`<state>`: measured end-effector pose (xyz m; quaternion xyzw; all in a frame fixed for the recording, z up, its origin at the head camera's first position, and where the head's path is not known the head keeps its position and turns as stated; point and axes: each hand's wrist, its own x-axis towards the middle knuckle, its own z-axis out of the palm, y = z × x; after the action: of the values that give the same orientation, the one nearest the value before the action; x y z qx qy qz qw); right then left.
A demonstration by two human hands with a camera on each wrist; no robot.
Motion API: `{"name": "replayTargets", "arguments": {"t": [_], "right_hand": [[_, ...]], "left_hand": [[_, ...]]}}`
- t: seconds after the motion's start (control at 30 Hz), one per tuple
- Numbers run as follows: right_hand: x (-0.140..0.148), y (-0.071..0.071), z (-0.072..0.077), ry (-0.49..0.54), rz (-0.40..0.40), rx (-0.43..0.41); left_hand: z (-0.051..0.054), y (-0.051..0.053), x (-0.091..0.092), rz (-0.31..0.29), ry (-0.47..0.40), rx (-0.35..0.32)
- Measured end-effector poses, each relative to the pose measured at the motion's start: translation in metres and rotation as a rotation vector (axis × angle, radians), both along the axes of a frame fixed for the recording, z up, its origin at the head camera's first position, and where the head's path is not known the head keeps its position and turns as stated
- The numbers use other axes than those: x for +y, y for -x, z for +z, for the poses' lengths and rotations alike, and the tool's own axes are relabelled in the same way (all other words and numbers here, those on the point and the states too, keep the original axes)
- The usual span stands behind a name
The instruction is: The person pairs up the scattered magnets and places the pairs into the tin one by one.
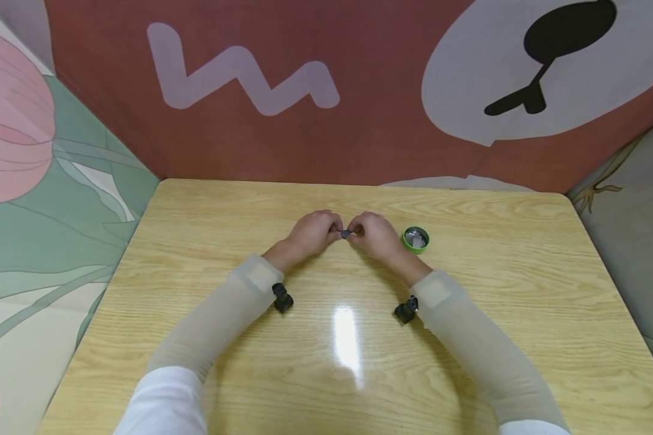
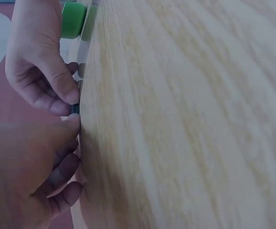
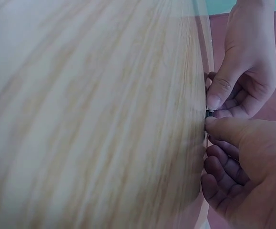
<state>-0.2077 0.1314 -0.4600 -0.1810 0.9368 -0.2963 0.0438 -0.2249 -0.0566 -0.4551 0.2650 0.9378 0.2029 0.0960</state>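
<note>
A small dark piece (image 1: pixel 345 234) is between my two hands, low over the far part of the table; its exact kind is too small to tell. My left hand (image 1: pixel 314 232) pinches its left side between thumb and forefinger. From the other side my right hand (image 1: pixel 374 235) pinches it the same way. In the left wrist view a narrow bit of the dark piece (image 2: pixel 75 109) shows between the fingertips, and the right wrist view shows the same bit (image 3: pixel 209 114). Fingers hide most of it.
Just right of my right hand stands a round green container (image 1: pixel 415 240), with pale and silvery contents that I cannot make out. The wooden table (image 1: pixel 283 374) meets a red patterned wall (image 1: pixel 283 145) at its far edge. Small black cameras (image 1: pixel 282 298) hang at both wrists.
</note>
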Motion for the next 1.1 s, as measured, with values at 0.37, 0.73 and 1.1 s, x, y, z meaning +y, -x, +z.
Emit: {"name": "replayTargets", "arguments": {"t": [0.37, 0.73, 1.1], "right_hand": [[0.005, -0.003, 0.006, -0.019, -0.015, 0.043], [0.008, -0.006, 0.016, -0.068, -0.056, 0.072], [0.022, -0.014, 0.029, -0.066, -0.043, 0.102]], "left_hand": [[0.004, -0.003, -0.001, -0.011, 0.026, 0.005], [0.000, -0.004, 0.000, -0.028, 0.024, 0.048], [-0.003, -0.003, 0.001, -0.055, 0.018, 0.078]]}}
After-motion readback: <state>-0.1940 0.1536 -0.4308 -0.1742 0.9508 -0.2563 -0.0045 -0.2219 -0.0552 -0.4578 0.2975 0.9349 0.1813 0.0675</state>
